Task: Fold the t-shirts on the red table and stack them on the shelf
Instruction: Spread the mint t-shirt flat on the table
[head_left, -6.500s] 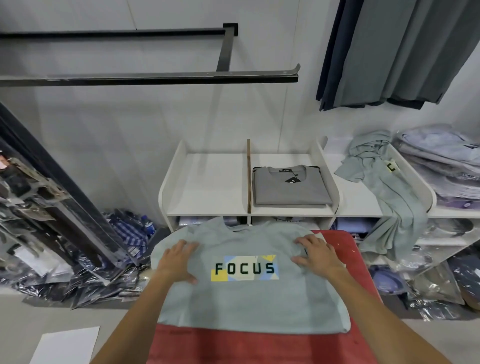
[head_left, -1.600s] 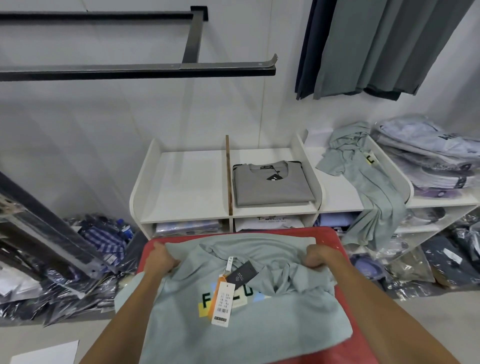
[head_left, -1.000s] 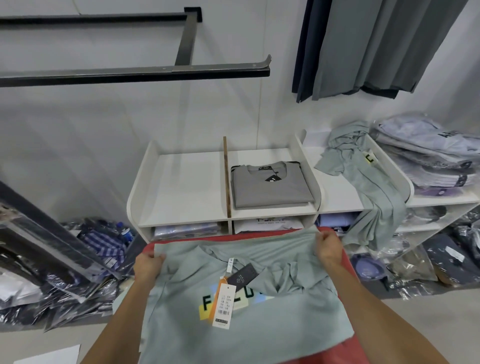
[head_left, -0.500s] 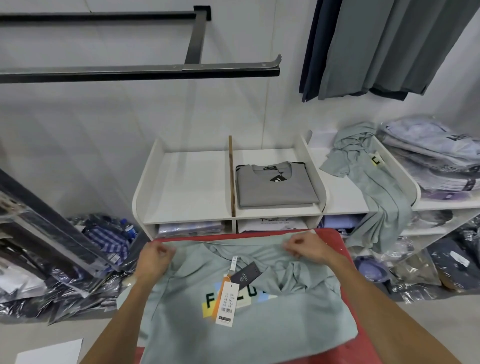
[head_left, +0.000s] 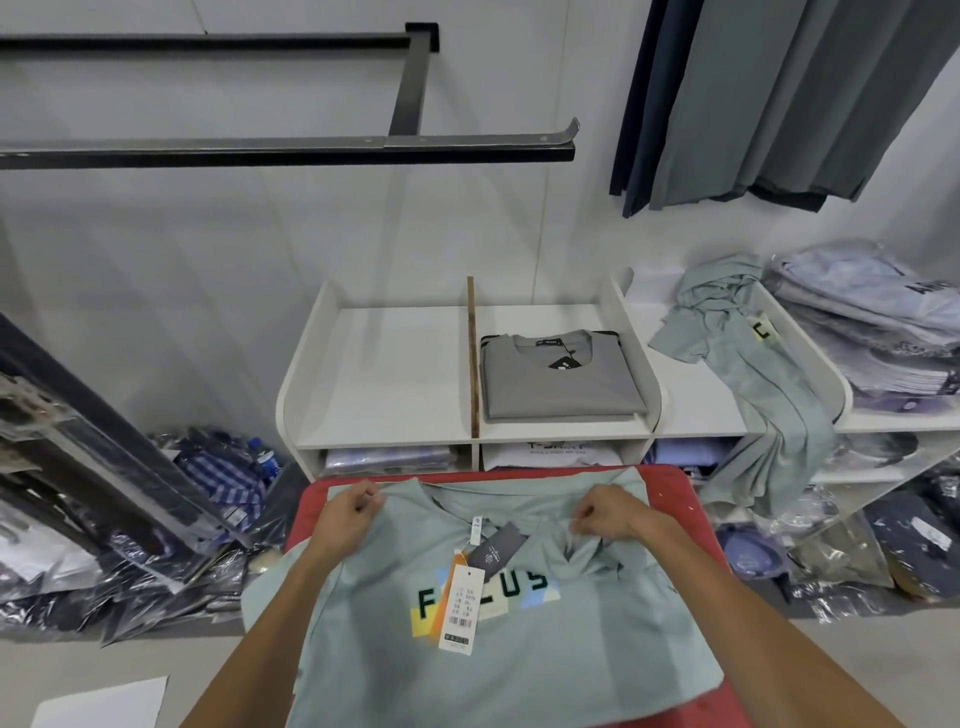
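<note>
Pale green t-shirt (head_left: 519, 649) lies print-up on the red table (head_left: 691, 499), collar toward the white shelf (head_left: 395, 384), hang tags (head_left: 460, 608) over the print. Left hand (head_left: 345, 512) has its grip pinched shut on the shoulder fabric left of the collar; right hand (head_left: 605, 514) has its grip pinched shut on bunched cloth right of the collar. Versus half a second ago: both hands remain at the shoulders, right one now lower onto the bunch; folded grey t-shirt (head_left: 561, 379) on the shelf unchanged.
</note>
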